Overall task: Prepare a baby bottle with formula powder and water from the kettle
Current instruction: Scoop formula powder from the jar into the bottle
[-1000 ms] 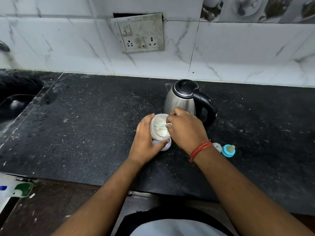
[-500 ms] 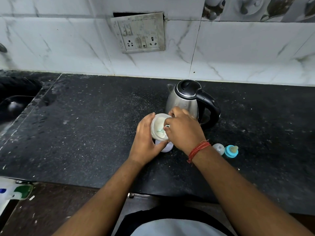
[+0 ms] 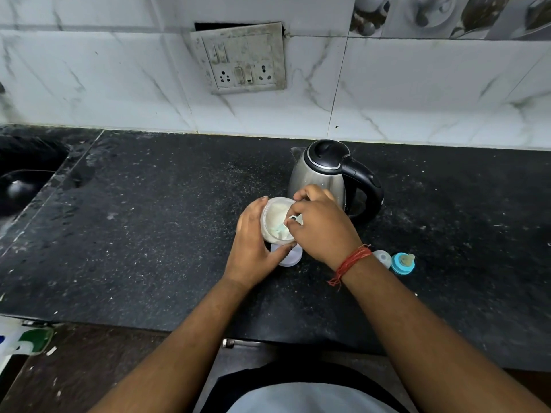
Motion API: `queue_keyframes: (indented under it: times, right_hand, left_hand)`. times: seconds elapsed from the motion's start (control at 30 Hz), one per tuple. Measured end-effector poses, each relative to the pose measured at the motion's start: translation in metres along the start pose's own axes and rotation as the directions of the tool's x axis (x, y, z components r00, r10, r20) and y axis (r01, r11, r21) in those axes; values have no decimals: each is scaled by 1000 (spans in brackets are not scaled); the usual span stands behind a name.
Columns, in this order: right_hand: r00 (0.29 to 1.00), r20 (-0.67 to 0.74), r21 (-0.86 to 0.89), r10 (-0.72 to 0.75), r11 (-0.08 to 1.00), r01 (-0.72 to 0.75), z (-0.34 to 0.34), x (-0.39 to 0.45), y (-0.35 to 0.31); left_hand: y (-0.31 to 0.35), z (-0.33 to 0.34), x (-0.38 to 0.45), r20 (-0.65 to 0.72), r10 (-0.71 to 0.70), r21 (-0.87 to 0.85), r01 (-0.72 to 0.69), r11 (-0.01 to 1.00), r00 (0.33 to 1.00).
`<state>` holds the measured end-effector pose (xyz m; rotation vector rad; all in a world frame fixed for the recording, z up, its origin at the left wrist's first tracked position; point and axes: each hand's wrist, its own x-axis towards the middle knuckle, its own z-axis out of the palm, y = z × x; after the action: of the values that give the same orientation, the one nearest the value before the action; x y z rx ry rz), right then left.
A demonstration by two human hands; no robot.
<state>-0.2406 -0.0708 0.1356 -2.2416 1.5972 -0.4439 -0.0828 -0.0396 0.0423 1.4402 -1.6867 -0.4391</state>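
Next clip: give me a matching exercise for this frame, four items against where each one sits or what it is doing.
Items:
1. kettle
2. left hand
3. right hand
4. blue teat cap

States:
A. pinches a pale scoop in the powder
B. stands behind the hands
C. grips the jar's side
D. lies on the counter right of the wrist

Pairs: 1-B, 2-C, 3-A, 4-D

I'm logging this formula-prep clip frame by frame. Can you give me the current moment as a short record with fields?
left hand: left hand grips the side of the open powder jar
right hand: right hand pinches a pale scoop dipped in the jar's white powder
kettle: steel kettle with its black lid down, standing behind the hands
teat: blue-ringed teat on the counter, right of the right wrist
clear cap: clear cap beside the teat
bottle body: not clearly identifiable
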Motion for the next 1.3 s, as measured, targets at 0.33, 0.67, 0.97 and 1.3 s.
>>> queue_keyframes:
  times: [0.33,0.67,0.97,1.3]
  right_hand:
    - [988,-153,149,7,989,16,2,-3,5]
    - [976,-203,316,76,949,-8,13,1,15]
    - [918,-19,773,396,588,-239,23,5,14]
    - [836,240,925,494,146,-352,49,11,-4]
  left_hand:
    - [-2,1,0,-27,-54,-32,53,998,998]
    - [-5,1,-2,-13,-121,-39,120,992,993]
    - [-20,-1,-3,-30,-243,-134,237,962,969]
    - [-53,-25,-6,-58,-370,-184,354,917,927]
